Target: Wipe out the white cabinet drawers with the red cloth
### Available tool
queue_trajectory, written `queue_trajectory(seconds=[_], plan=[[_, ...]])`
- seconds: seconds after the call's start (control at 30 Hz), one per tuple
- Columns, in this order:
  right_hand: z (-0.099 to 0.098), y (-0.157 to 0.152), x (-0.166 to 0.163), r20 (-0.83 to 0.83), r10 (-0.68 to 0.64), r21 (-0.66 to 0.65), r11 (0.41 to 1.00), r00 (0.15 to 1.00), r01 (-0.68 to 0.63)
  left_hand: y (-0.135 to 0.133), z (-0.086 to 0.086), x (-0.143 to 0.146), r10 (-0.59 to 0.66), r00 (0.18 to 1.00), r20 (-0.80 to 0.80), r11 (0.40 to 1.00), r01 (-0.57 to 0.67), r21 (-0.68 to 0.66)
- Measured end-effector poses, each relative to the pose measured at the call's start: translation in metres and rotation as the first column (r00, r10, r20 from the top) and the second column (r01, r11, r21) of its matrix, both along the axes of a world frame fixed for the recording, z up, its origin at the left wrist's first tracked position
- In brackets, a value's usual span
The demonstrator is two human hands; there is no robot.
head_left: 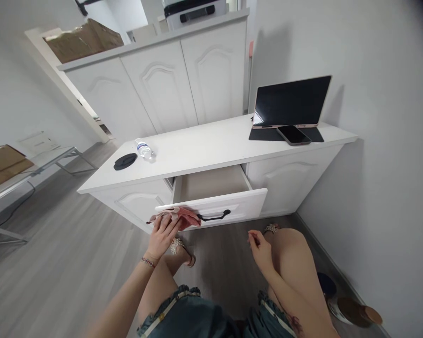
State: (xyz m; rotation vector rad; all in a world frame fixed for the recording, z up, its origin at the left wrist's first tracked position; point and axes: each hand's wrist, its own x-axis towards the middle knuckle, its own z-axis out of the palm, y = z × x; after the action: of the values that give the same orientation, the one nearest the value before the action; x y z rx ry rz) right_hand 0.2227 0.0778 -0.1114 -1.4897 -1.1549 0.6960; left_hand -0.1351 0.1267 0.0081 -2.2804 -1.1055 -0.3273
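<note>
Cloth (190, 218) on drawer front (246, 205), beneath left hand (162, 236), fingers extended; right hand (262, 253) loosely curled.

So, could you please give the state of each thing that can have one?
Drawer, pulled open
Cloth, bunched against the drawer
Left hand, on the cloth
Right hand, loosely curled
Bottle, lying on its side
Tablet, propped up, screen dark
Phone, screen dark
Cabinet doors, closed

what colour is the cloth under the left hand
The cloth is pinkish red with a paler part; see the head view.
</note>
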Motion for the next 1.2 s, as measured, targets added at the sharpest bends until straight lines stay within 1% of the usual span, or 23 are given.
queue_trajectory(seconds=[0.1,0.2,0.3,0.37,0.53,0.67,0.83,1.03,1.2], plan=[[-0.001,0.0,0.002,0.006,-0.008,0.002,1.0,1.0,0.008,0.003,0.017,0.009,-0.042,0.999,0.006,0.998,0.041,0.052],[-0.001,-0.001,0.004,0.015,-0.021,0.0,1.0,1.0,0.021,0.007,0.035,0.023,-0.116,0.992,-0.045,0.992,0.118,0.045],[0.0,-0.001,0.005,0.014,-0.018,-0.008,1.0,1.0,0.018,0.011,0.045,0.039,-0.146,0.985,-0.093,0.988,0.15,0.044],[0.001,0.0,0.006,0.01,-0.019,-0.005,1.0,1.0,0.019,0.014,0.048,0.05,-0.163,0.978,-0.132,0.986,0.167,0.022],[0.003,0.0,0.007,0.0,-0.029,-0.004,1.0,1.0,0.029,0.02,0.05,0.071,-0.225,0.944,-0.242,0.974,0.211,-0.081],[0.002,-0.001,0.007,0.006,-0.003,-0.007,1.0,1.0,0.003,0.024,0.061,0.09,-0.277,0.907,-0.317,0.959,0.241,-0.146],[0.003,-0.001,0.006,-0.004,0.008,0.013,1.0,1.0,-0.008,0.031,0.074,0.116,-0.392,0.836,-0.385,0.92,0.349,-0.179],[0.005,-0.003,0.007,-0.023,-0.006,0.03,1.0,1.0,0.006,0.039,0.082,0.156,-0.479,0.787,-0.388,0.878,0.43,-0.211],[0.006,-0.004,0.011,-0.03,-0.018,0.032,0.999,0.999,0.019,0.043,0.083,0.199,-0.525,0.779,-0.343,0.851,0.485,-0.201]])
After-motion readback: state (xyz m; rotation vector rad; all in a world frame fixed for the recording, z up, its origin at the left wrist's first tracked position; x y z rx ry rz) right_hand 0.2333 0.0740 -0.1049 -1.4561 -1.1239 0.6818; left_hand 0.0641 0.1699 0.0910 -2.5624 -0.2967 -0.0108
